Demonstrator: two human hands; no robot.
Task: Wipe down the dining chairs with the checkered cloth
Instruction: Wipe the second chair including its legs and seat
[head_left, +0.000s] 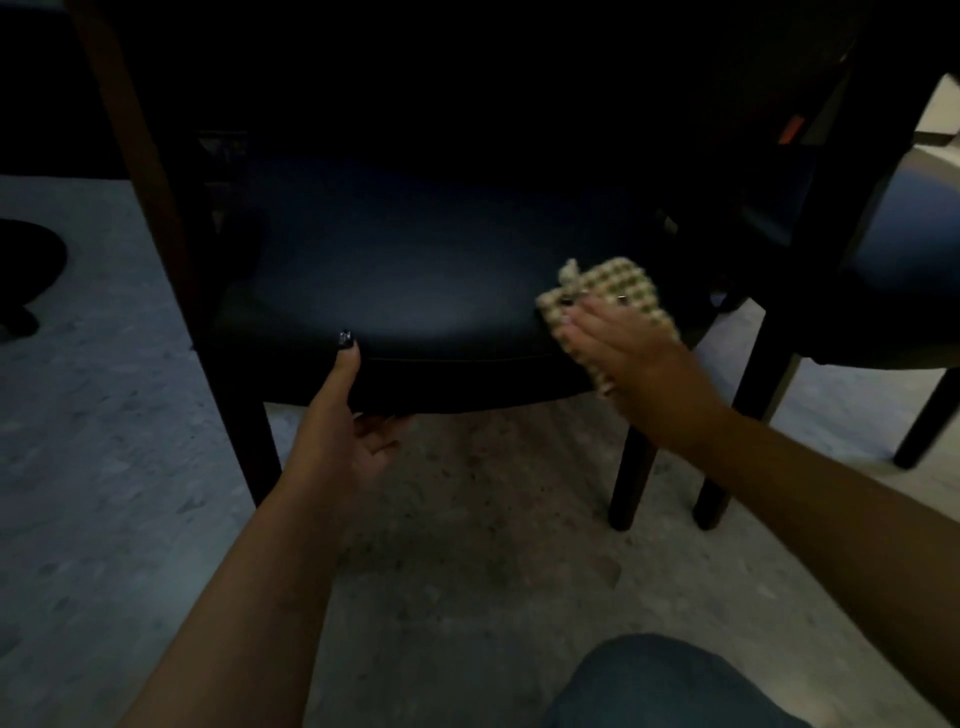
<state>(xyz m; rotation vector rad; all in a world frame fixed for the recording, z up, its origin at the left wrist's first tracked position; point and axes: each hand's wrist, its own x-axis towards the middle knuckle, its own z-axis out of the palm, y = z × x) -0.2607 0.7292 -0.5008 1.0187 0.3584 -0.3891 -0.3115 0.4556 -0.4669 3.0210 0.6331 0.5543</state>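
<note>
Head view: seat wipe under way, more chairs to go

Right hand (631, 345) presses the checkered cloth (605, 299) flat on the front-right corner of the dark chair seat (415, 280), fingers straight, so no closed grip. Left hand (345, 415) grasps the seat's front edge w/ thumb on top & fingers curled under, steadying it. Light is dim; can't tell which parts of the seat are already clean. Second chair (904, 260) stands just beside on the right, untouched by either hand. Judging from this: mid-task, seat in progress, backrest, legs & other chair prob. left
</note>
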